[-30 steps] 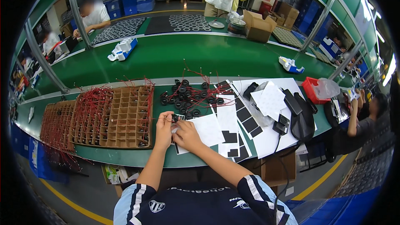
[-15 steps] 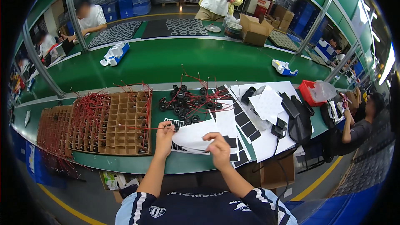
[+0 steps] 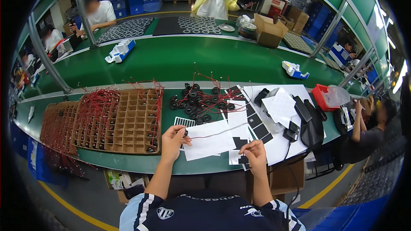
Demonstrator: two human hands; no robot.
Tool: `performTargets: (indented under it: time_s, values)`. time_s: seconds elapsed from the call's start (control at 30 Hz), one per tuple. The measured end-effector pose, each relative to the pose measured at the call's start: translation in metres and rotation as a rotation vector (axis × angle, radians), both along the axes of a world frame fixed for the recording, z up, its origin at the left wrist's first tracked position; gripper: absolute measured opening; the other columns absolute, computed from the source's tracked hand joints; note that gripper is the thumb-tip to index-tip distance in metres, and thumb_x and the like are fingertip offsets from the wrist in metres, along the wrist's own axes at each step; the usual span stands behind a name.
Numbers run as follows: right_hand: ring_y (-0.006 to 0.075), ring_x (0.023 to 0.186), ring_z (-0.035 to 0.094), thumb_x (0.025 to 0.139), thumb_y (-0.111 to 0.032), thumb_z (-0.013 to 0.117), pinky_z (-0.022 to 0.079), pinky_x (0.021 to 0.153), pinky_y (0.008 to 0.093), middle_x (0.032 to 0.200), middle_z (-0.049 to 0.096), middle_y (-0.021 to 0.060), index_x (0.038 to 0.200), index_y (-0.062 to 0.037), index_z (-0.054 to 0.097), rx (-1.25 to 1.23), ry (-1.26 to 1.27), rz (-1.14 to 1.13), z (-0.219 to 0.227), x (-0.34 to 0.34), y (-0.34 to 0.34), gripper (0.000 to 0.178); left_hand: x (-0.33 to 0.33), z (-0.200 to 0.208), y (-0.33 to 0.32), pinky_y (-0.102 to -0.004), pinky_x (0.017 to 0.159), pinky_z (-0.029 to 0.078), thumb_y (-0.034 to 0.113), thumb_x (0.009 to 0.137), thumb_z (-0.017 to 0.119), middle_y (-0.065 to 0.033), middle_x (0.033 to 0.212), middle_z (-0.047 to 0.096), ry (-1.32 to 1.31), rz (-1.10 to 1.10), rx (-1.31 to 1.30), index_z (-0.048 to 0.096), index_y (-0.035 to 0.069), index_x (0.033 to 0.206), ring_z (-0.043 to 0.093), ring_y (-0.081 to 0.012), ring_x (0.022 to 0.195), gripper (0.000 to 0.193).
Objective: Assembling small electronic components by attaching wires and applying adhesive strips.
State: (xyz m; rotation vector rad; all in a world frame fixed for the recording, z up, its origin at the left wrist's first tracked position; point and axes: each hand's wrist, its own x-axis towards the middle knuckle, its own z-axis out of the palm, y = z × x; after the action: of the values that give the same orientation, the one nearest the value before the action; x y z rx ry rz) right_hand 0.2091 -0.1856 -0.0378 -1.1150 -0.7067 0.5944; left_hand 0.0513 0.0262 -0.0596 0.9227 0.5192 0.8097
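Note:
My left hand (image 3: pixel 172 143) pinches a small round black part (image 3: pixel 185 133) at the left edge of a white sheet (image 3: pixel 209 140). A thin reddish wire (image 3: pixel 209 136) runs from that part to the right across the sheet. My right hand (image 3: pixel 256 155) is closed in a pinch above black-and-white sticker sheets (image 3: pixel 236 157); whatever is between the fingertips is too small to make out. Beyond the white sheet lies a loose pile of similar black parts with red wires (image 3: pixel 195 99).
On the left stand cardboard divider trays (image 3: pixel 130 122), partly filled with wired parts. To the right are a black bag (image 3: pixel 309 133), loose papers (image 3: pixel 280 108) and a red bin (image 3: pixel 321 96). A green conveyor (image 3: pixel 171 62) runs behind the bench; co-workers sit and stand around.
My right hand has moved right, from over the white sheet to the sticker sheets. The curled white sheet now lies flatter. The wire, which pointed left, now stretches right across it.

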Motion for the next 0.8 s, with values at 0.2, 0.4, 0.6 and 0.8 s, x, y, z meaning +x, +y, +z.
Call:
performTargets:
  time_s: [0.2, 0.4, 0.6, 0.8]
  values:
    - [0.0134, 0.072, 0.052, 0.078, 0.006, 0.048, 0.041, 0.068, 0.024, 0.078, 0.052, 0.008, 0.097, 0.0, 0.043, -0.056, -0.032, 0.039, 0.007, -0.008, 0.01, 0.021, -0.022, 0.025, -0.009, -0.0244, 0.05, 0.046, 0.001, 0.081, 0.048, -0.0147, 0.092, 0.054, -0.151, -0.232, -0.089, 0.047, -0.004, 0.101, 0.056, -0.0168, 0.066, 0.02]
    - [0.0121, 0.072, 0.051, 0.079, 0.003, 0.049, 0.041, 0.067, 0.023, 0.074, 0.048, 0.0041, 0.116, 0.0021, 0.043, -0.223, -0.099, 0.058, 0.008, -0.01, 0.005, 0.038, -0.027, 0.026, -0.01, -0.024, 0.063, 0.04, -0.001, 0.079, 0.048, -0.0141, 0.101, 0.053, -0.233, -0.33, -0.159, 0.042, -0.001, 0.117, 0.049, -0.0141, 0.07, 0.038]
    - [0.0111, 0.07, 0.05, 0.08, 0.001, 0.049, 0.041, 0.067, 0.0231, 0.071, 0.048, 0.0025, 0.117, 0.0016, 0.042, -0.231, -0.094, 0.05, 0.01, -0.007, -0.002, 0.037, -0.029, 0.03, -0.011, -0.025, 0.063, 0.041, 0.002, 0.08, 0.048, -0.0176, 0.097, 0.054, -0.27, -0.41, -0.175, 0.04, 0.0, 0.119, 0.051, -0.0154, 0.071, 0.039]
    - [0.01, 0.069, 0.049, 0.081, 0.0, 0.048, 0.039, 0.066, 0.0214, 0.07, 0.048, 0.0024, 0.109, 0.0014, 0.045, -0.245, -0.084, 0.108, 0.006, -0.005, -0.003, 0.029, -0.03, 0.02, -0.009, -0.0282, 0.059, 0.044, 0.006, 0.081, 0.05, -0.0191, 0.091, 0.054, -0.282, -0.418, -0.202, 0.041, 0.001, 0.105, 0.053, -0.0186, 0.065, 0.026]
